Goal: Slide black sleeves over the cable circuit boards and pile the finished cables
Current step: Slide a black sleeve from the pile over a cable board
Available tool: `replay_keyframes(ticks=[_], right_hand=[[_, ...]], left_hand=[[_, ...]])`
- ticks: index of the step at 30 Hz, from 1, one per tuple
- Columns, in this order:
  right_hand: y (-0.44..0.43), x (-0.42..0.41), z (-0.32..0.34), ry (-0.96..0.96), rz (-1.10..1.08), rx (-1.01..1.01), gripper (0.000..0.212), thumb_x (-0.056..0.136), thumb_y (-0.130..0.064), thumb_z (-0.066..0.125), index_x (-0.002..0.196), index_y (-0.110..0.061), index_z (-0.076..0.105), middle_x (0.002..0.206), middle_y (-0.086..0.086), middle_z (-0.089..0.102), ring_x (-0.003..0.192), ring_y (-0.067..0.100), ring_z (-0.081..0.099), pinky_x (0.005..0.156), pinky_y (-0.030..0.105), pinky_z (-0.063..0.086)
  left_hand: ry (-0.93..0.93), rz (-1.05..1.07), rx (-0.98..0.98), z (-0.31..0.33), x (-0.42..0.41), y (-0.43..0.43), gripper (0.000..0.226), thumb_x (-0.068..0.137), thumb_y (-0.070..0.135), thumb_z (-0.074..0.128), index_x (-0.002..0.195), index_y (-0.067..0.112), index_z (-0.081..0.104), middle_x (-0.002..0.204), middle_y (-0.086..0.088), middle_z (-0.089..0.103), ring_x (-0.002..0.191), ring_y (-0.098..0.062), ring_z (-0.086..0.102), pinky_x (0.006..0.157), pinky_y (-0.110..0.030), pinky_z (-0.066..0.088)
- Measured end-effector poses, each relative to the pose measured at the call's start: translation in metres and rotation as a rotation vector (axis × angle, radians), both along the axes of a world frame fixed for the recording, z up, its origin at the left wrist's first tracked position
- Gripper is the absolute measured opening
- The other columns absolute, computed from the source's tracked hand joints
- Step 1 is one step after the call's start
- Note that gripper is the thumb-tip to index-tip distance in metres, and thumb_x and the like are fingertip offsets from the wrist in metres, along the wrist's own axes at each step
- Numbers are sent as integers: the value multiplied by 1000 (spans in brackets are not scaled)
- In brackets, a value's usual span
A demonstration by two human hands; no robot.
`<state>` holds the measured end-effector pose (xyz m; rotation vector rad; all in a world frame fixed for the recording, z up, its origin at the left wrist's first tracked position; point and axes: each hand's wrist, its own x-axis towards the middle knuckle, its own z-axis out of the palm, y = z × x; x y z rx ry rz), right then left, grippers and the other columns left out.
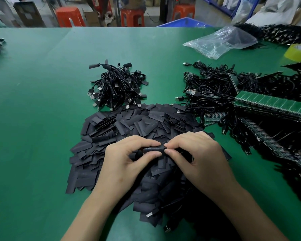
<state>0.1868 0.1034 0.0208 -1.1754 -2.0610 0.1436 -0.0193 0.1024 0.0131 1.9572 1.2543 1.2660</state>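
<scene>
— Both forearms come in from the near edge, and what's under them?

— One green table, wide, covering nearly all I can see. On it, one big heap of flat black sleeves, far too many to count, spread right in front of the person and under the wrists.

— And the cables?

— Two tangles beyond the heap. One pile of finished cables sits just past the sleeves, centre-left, plugs sticking out. One tangle of unsleeved cables lies to the right of it, still joined to green circuit board strips; I can't count the strips. Further back, one clear plastic bag, and one roll of yellow tape at the right edge.

— The hands?

— Two, close together above the near part of the heap. The left hand pinches one black sleeve between thumb and fingers. The right hand meets it fingertip to fingertip, pinching at the sleeve's right end. What the right hand grips there is hidden by the fingers.

— So the sleeve sits where?

— Directly between the two hands, lying level.
</scene>
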Motion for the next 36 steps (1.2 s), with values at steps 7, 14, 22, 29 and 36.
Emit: replay_keyframes(ticks=[7,14,22,29,36], right_hand=[[0,-1,1,52,-26,-24,9,92,-31,71,94,-23,75,94,-16,74,90,5,67,83,35,48],[-1,-4,-2,167,-42,-19,9,90,-33,70,86,-25,71,89,-19,71,90,-3,63,85,26,46],[1,-2,-5,170,-18,-9,7,88,-29,75,86,-24,72,91,-18,72,91,-2,66,87,29,47],[-2,-5,-2,201,-83,-107,11,87,-42,68,95,-35,72,91,-23,71,91,-3,62,82,20,48],[-2,-7,-1,234,-114,-85,8,86,-39,71,93,-36,71,87,-24,70,86,-1,64,79,22,49]], left_hand=[[-10,35,5,2,1,-1,19,82,24,82,100,20,81,95,14,77,92,-7,73,82,-16,51],[-26,77,39,5,3,-3,18,82,21,83,99,17,81,95,13,76,90,-7,72,81,-15,51],[-12,36,30,3,2,-2,18,83,18,82,101,16,81,97,11,76,94,-9,72,84,-18,51],[-68,124,49,3,3,-1,28,80,27,87,107,22,80,94,14,74,90,-11,71,84,-19,51],[-200,300,37,0,17,-8,35,76,31,87,108,20,78,87,10,74,84,-15,72,84,-19,53]])
